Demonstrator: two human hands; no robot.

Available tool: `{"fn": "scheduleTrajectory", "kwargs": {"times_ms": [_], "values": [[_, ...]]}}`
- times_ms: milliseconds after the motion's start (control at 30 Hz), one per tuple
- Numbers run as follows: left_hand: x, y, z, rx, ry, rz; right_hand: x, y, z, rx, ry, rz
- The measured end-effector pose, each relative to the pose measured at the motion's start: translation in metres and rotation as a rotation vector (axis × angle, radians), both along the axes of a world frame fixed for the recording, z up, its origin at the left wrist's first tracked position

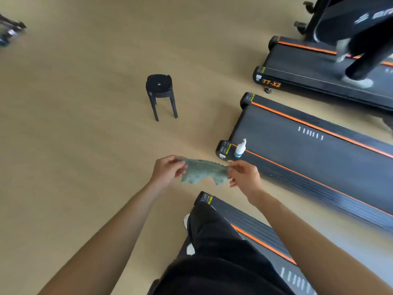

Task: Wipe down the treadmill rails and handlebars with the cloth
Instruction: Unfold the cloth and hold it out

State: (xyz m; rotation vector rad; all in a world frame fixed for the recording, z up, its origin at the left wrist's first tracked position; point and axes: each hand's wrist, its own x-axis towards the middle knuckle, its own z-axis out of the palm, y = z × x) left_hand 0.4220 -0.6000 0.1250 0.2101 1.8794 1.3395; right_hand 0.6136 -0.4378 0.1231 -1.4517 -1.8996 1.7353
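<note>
below the hands, dark trousers [212,241] hide the near edge of the closest treadmill [261,237], whose deck runs off the bottom edge. the left hand [168,170] and right hand [244,174] each pinch an end of the green cloth [204,171], stretched between them above the floor [85,145]; its lower edge is smeared by blur. just beyond the right hand a white spray bottle [240,148] stands upright on the rear corner of the middle treadmill [308,150], cut off to the right. beyond the left hand stands a black stool [160,90]. farthest, a person's blurred legs [361,60] on a third treadmill [297,67]
</note>
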Motion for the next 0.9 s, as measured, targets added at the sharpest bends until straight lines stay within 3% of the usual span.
{"fn": "scheduleTrajectory", "kwargs": {"times_ms": [100,233,500,733,900], "values": [[-0.047,0.022,-0.016,0.036,-0.059,0.045,-0.049,0.017,-0.028,-0.129,0.081,-0.077],[-0.116,0.063,-0.068,0.004,-0.061,0.002,-0.114,0.049,-0.095,-0.143,0.117,-0.117],[-0.257,0.2,-0.253,-0.075,-0.053,-0.171,-0.234,0.135,-0.283,-0.078,0.141,-0.259],[-0.31,0.297,-0.275,-0.124,-0.241,-0.291,-0.272,0.176,-0.3,-0.264,0.119,-0.653],[-0.33,0.386,-0.3,-0.217,-0.241,-0.487,-0.293,0.22,-0.316,-0.297,0.078,-1.041]]}}
